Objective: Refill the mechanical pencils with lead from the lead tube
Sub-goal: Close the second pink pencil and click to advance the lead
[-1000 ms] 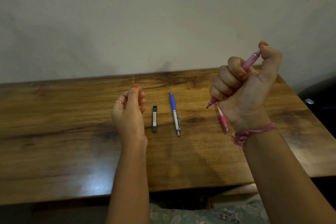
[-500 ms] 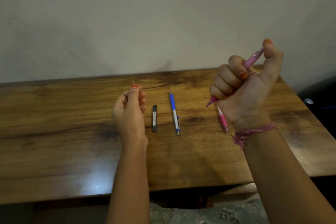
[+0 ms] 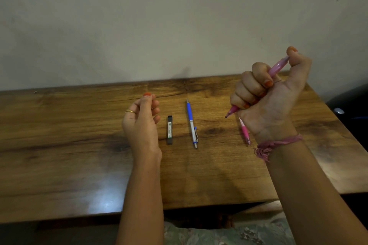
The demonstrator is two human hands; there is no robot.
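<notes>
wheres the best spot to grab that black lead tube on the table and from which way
Probably pinch the lead tube across its long narrow sides near the middle, coming straight down from above. It lies flat, lengthwise away from the person, apart from the blue pencil. The free left hand is right beside it.

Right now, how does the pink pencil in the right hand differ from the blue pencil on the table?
The pink pencil is gripped in the right hand, lifted off the table; the blue pencil lies flat on it, untouched. The pink pencil slants with its tip down-left and the thumb on its top end; the blue pencil points away from the person. The blue pencil has a silver lower half; the pink pencil is pink throughout. Both are slim mechanical pencils.
</notes>
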